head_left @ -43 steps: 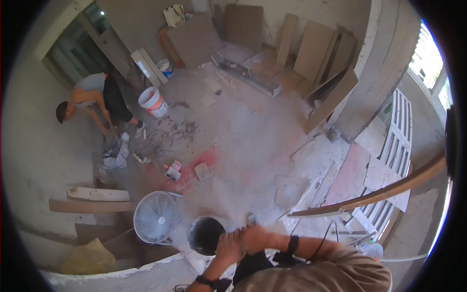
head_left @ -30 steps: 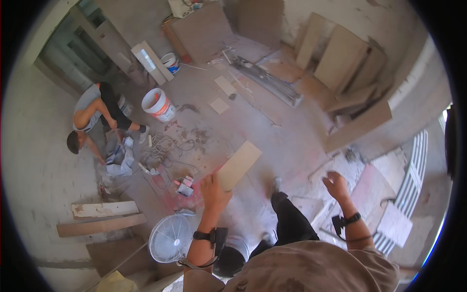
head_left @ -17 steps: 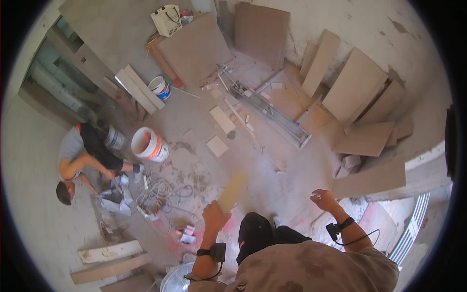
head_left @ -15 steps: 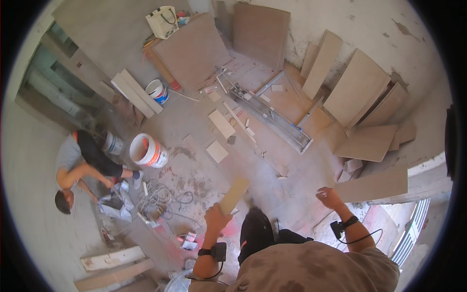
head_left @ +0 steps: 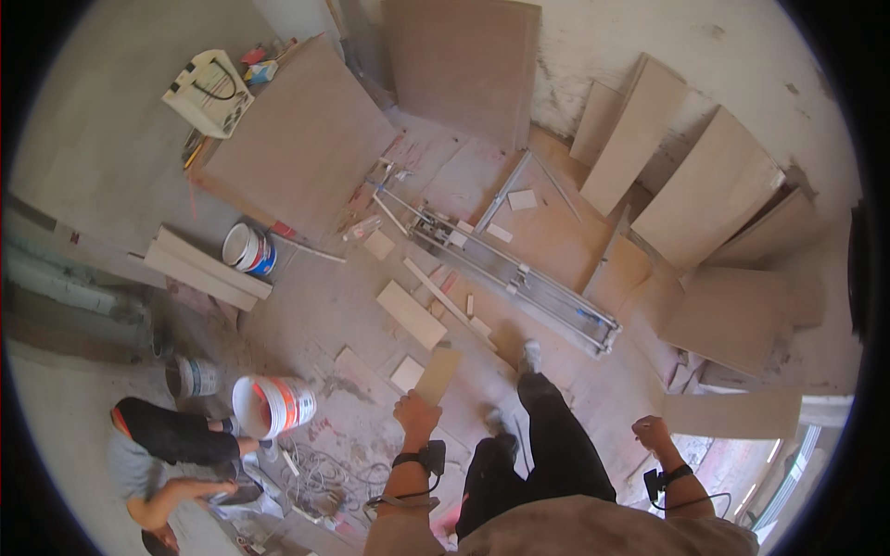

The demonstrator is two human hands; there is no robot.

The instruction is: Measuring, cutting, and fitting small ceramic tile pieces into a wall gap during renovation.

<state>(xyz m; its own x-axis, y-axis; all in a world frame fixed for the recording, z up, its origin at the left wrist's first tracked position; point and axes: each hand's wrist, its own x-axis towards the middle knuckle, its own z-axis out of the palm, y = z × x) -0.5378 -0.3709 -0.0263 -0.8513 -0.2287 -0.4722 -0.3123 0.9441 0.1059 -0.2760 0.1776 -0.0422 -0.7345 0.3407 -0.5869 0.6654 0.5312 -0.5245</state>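
The lower end of the tan tile piece (head_left: pixel 438 374) is covered by the left hand (head_left: pixel 416 414) that grips it, and the right hand (head_left: pixel 652 433) is curled so that its fingers cannot be made out. A crouching co-worker (head_left: pixel 162 454) at lower left is partly lost to the dark rim, face out of sight. What lies in the white bucket (head_left: pixel 272 406) is too small to tell.

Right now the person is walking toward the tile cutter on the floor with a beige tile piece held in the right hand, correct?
Not quite: the head view shows the beige tile piece in the left hand, not the right. The right hand holds nothing. The tile cutter does lie on the floor ahead.
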